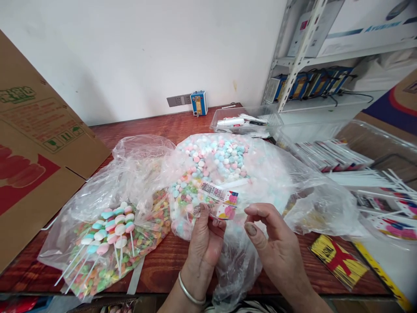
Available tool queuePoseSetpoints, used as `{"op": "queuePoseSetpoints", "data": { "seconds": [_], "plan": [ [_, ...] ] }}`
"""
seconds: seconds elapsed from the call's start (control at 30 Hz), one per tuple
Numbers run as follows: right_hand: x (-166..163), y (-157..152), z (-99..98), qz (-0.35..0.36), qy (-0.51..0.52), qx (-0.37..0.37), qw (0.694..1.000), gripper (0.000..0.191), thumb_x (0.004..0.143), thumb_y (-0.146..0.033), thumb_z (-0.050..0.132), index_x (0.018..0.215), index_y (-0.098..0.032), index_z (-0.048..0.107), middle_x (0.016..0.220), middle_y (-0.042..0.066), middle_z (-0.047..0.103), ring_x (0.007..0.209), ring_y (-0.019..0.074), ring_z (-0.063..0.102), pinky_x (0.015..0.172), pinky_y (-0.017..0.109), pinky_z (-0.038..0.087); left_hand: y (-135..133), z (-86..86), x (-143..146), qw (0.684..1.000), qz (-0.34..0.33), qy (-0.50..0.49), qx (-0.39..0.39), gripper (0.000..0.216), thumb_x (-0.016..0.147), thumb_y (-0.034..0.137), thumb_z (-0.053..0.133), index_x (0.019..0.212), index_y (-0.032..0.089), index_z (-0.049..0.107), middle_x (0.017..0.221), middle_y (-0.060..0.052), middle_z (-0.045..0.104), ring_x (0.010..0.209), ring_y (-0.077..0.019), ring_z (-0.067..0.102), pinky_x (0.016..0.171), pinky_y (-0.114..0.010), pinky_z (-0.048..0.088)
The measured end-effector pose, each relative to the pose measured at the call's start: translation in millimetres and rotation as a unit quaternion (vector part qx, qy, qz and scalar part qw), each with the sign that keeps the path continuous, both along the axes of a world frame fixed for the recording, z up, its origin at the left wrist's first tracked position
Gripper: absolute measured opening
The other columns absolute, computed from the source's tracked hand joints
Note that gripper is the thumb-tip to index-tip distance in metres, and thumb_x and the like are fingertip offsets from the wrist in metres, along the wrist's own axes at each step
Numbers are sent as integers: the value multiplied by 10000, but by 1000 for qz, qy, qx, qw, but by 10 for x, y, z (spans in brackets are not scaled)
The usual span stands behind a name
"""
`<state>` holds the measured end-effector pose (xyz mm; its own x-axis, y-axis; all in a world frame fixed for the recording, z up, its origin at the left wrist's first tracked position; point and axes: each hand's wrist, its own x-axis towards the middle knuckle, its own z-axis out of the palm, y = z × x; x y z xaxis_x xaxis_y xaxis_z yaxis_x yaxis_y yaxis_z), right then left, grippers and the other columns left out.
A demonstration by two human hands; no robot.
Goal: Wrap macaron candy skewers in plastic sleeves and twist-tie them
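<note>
My left hand (pixel 206 243), with a silver bangle on the wrist, pinches a small clear printed packaging bag (pixel 230 198) with black text and pink and blue patterns. Close by on the right, my right hand (pixel 276 243) has its thumb and forefinger curved and apart, with nothing visible between them. Beyond both hands lies a large clear plastic bag of pastel candies (pixel 224 152), pink, white and blue. A white strip or stick (pixel 234 183) lies across it. To the left, several marshmallow-like candy skewers (pixel 112 228) on white sticks rest on a bag of colourful ring gummies (pixel 159 213).
A cardboard box (pixel 48 130) stands at the left. Toward the back are a clear tray (pixel 276 118) with pens and a small blue device (pixel 199 103). On the right are a bin of printed packets (pixel 332 154), white sticks (pixel 395 184) and a yellow twist-tie pack (pixel 339 260).
</note>
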<state>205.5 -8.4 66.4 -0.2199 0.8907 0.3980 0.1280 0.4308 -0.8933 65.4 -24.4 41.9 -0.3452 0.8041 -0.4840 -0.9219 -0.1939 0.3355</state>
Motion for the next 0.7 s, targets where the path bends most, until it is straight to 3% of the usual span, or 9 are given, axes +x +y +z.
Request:
{"op": "queuePoseSetpoints", "data": {
  "seconds": [0.13, 0.23, 0.37, 0.43, 0.53, 0.6, 0.7],
  "plan": [
    [-59, -47, 20, 7, -35, 54, 998, 134, 903, -305, 604, 1013, -237, 641, 1177, 87, 562, 1122, 246, 551, 970, 382, 450, -5, -16, 11, 999, 15, 37, 0, 293, 662, 268, 843, 834, 181, 623, 716, 53, 626, 473, -25, 487, 455, -147, 433],
    [-134, -40, 3, 32, -51, 18, 998, 138, 921, -311, 576, 973, -225, 672, 1258, 101, 550, 1196, 259, 524, 1013, 403, 437, -31, -12, 37, 992, 27, 121, 18, 291, 632, 256, 859, 775, 167, 621, 701, 41, 620, 554, -56, 546, 521, -162, 466],
    [-200, -15, -60, 29, -42, -6, 999, 178, 953, -250, 520, 972, -234, 696, 1254, 88, 571, 1186, 234, 544, 1012, 398, 451, -104, 10, 56, 980, -52, 182, 58, 241, 670, 237, 832, 792, 147, 645, 673, 28, 607, 567, -68, 545, 584, -193, 481],
    [-204, -17, -83, 24, -53, 11, 998, 169, 943, -237, 542, 938, -234, 710, 1236, 88, 586, 1158, 232, 566, 990, 397, 468, -132, 8, 60, 983, -83, 155, 53, 240, 678, 202, 824, 845, 133, 666, 696, 19, 617, 564, -61, 538, 577, -185, 472],
    [-192, -42, -85, 11, -66, 61, 996, 137, 921, -221, 584, 896, -228, 719, 1207, 99, 611, 1121, 246, 597, 939, 412, 501, -141, -24, 61, 994, -71, 79, 26, 196, 680, 154, 813, 811, 125, 670, 690, 19, 621, 551, -52, 535, 546, -165, 463],
    [-190, -64, -67, 9, -73, 108, 991, 109, 904, -209, 611, 950, -230, 708, 1234, 109, 608, 1131, 264, 595, 932, 440, 506, -136, -50, 51, 998, -61, 25, 9, 190, 678, 145, 811, 808, 132, 674, 727, 5, 651, 582, -65, 575, 555, -163, 485],
    [-210, -90, -29, 10, -90, 160, 983, 222, 866, -223, 668, 1087, -241, 659, 1302, 121, 578, 1186, 295, 558, 964, 486, 485, -134, -75, 14, 997, -75, -31, -5, 198, 706, 199, 802, 857, 147, 686, 787, -7, 682, 604, -73, 606, 567, -163, 511]
  ]
}}
